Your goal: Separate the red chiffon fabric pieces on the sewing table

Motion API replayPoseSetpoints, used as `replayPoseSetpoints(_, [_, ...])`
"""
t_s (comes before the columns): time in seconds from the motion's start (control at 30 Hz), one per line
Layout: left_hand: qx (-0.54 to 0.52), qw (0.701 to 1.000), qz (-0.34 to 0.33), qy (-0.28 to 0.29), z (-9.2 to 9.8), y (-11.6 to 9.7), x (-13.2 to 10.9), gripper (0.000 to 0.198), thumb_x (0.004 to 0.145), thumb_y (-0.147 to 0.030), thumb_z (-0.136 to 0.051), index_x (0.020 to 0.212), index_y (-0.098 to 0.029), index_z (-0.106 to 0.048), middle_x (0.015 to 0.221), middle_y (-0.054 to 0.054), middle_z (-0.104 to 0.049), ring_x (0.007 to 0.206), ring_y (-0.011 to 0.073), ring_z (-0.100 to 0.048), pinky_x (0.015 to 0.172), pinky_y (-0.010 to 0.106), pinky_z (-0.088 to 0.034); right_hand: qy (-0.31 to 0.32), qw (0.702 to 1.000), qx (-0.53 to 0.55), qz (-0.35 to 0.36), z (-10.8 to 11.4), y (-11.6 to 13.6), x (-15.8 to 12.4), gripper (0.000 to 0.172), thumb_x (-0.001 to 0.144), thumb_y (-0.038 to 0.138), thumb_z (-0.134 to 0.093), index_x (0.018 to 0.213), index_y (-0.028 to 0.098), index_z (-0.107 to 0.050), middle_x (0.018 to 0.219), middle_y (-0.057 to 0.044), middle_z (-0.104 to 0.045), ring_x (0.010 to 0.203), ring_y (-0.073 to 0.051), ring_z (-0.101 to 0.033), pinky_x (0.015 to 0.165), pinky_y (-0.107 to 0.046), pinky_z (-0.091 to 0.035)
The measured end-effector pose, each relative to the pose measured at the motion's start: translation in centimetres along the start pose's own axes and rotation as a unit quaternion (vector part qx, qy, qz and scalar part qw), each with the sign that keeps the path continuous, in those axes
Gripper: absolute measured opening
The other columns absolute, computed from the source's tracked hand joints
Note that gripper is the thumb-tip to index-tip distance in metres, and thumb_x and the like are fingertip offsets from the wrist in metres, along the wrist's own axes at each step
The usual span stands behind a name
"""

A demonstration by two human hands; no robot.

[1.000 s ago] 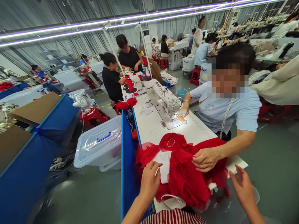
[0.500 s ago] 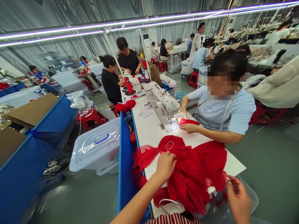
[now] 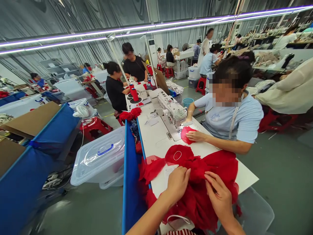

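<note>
A heap of thin red fabric (image 3: 198,195) lies over the near end of the white sewing table (image 3: 244,171). My left hand (image 3: 178,184) rests on the heap's left side, its curled fingers closed on the cloth. On the right, my right hand (image 3: 218,194) pinches the same red fabric between thumb and fingertips; the exact edge it grips is hidden. A thin white ring (image 3: 177,155) lies on a red piece just beyond my left hand. Beside that hand is a white paper slip (image 3: 170,170). A white cord loop (image 3: 179,219) lies near my body.
Across the table, a co-worker in light blue holds a red piece (image 3: 187,134) at a sewing machine (image 3: 172,111). A blue cloth trough (image 3: 130,182) runs along the table's left side. A lidded clear bin (image 3: 100,156) stands further left, and a clear plastic bin (image 3: 259,209) sits below right.
My right hand has moved left and up from beyond the table edge onto the red fabric. My left hand has shifted slightly down and right. The co-worker's red piece now lies flatter.
</note>
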State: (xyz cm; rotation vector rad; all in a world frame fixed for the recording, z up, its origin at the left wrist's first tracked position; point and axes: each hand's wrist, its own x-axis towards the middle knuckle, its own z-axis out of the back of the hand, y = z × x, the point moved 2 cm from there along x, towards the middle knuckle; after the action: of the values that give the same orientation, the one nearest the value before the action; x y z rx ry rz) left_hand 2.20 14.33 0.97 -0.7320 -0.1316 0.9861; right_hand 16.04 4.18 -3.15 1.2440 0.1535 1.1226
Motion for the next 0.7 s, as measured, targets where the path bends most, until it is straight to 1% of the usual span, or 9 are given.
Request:
replayPoseSetpoints(0.07, [-0.173,0.983,0.046,0.045,0.1,0.1,-0.6,0.067,0.097,-0.051,-0.016,0.069,-0.015,-0.065,0.064,0.007,-0.065,0.061,0.0158,-0.06,0.061,0.026,-0.043,0.01,0.996,0.014,0.093,0.2,2.4,0.8,0.025,0.087,0.016,-0.052,0.098,0.024,-0.072,0.097,-0.008,-0.071,0.083,-0.019,-0.07,0.069,-0.026,-0.058])
replayPoseSetpoints(0.1, [-0.285,0.952,0.078,0.078,0.0,0.1,-1.0,0.071,0.094,-0.059,-0.016,0.066,-0.015,-0.064,0.056,0.005,-0.062,0.053,0.0136,-0.056,0.054,0.024,-0.04,0.024,0.99,0.019,0.134,0.3,3.5,1.1,0.027,0.086,0.011,-0.051,0.099,0.024,-0.072,0.097,-0.007,-0.071,0.082,-0.018,-0.071,0.067,-0.025,-0.058])
replayPoseSetpoints(0.17, [-0.492,0.849,0.142,0.129,-0.1,-0.1,-2.0,0.067,0.086,-0.069,-0.032,0.067,-0.013,-0.065,0.052,0.003,-0.059,0.045,0.01,-0.051,0.048,0.021,-0.036,0.053,0.978,0.02,0.2,0.5,5.5,1.0,0.029,0.084,0.006,-0.051,0.097,0.024,-0.07,0.096,-0.008,-0.071,0.084,-0.018,-0.071,0.069,-0.025,-0.059])
replayPoseSetpoints(0.27, [-0.671,0.714,0.155,0.124,0.2,-0.5,-3.8,0.04,0.075,-0.051,-0.068,0.081,-0.012,-0.068,0.064,0.003,-0.065,0.054,0.0091,-0.057,0.056,0.019,-0.043,0.079,0.958,0.003,0.277,0.7,6.9,-0.3,0.028,0.08,0.007,-0.053,0.096,0.025,-0.068,0.097,-0.009,-0.071,0.086,-0.02,-0.07,0.07,-0.028,-0.059])
replayPoseSetpoints(0.33, [-0.734,0.659,0.122,0.106,0.7,-0.9,-4.9,0.028,0.072,-0.034,-0.075,0.088,-0.011,-0.068,0.072,0.006,-0.069,0.063,0.0115,-0.062,0.066,0.022,-0.048,0.076,0.958,-0.013,0.278,1.0,7.0,-1.5,0.029,0.079,0.007,-0.054,0.096,0.027,-0.067,0.097,-0.008,-0.07,0.085,-0.021,-0.069,0.071,-0.029,-0.058])
replayPoseSetpoints(0.47, [-0.808,0.573,0.112,0.079,1.2,-1.1,-6.3,0.011,0.071,-0.014,-0.071,0.081,-0.013,-0.068,0.075,0.005,-0.071,0.07,0.0125,-0.066,0.073,0.023,-0.048,0.044,0.986,0.016,0.161,1.3,6.6,-2.8,0.027,0.084,0.011,-0.052,0.099,0.028,-0.065,0.103,-0.007,-0.064,0.092,-0.021,-0.065,0.078,-0.031,-0.054])
replayPoseSetpoints(0.57, [-0.856,0.493,0.117,0.097,1.3,-0.9,-6.8,0.011,0.068,-0.014,-0.071,0.078,-0.014,-0.067,0.084,0.004,-0.073,0.078,0.0141,-0.067,0.077,0.025,-0.049,0.071,0.988,0.052,0.125,1.1,7.0,-2.9,0.024,0.084,0.013,-0.052,0.096,0.028,-0.066,0.112,-0.008,-0.059,0.099,-0.022,-0.062,0.082,-0.031,-0.053])
replayPoseSetpoints(0.63, [-0.864,0.467,0.13,0.136,1.0,-0.7,-6.9,0.024,0.071,-0.027,-0.073,0.09,-0.012,-0.069,0.091,0.007,-0.074,0.084,0.0166,-0.068,0.077,0.027,-0.05,0.089,0.985,0.068,0.128,0.9,7.3,-2.8,0.022,0.083,0.013,-0.053,0.093,0.027,-0.067,0.116,-0.009,-0.056,0.101,-0.022,-0.061,0.082,-0.031,-0.053])
replayPoseSetpoints(0.7, [-0.853,0.471,0.155,0.164,0.7,-0.6,-7.1,0.04,0.073,-0.034,-0.074,0.103,-0.009,-0.067,0.093,0.01,-0.074,0.085,0.0181,-0.069,0.077,0.027,-0.05,0.094,0.984,0.083,0.128,0.9,7.4,-2.8,0.021,0.084,0.013,-0.052,0.091,0.027,-0.067,0.119,-0.009,-0.054,0.102,-0.022,-0.06,0.081,-0.031,-0.053])
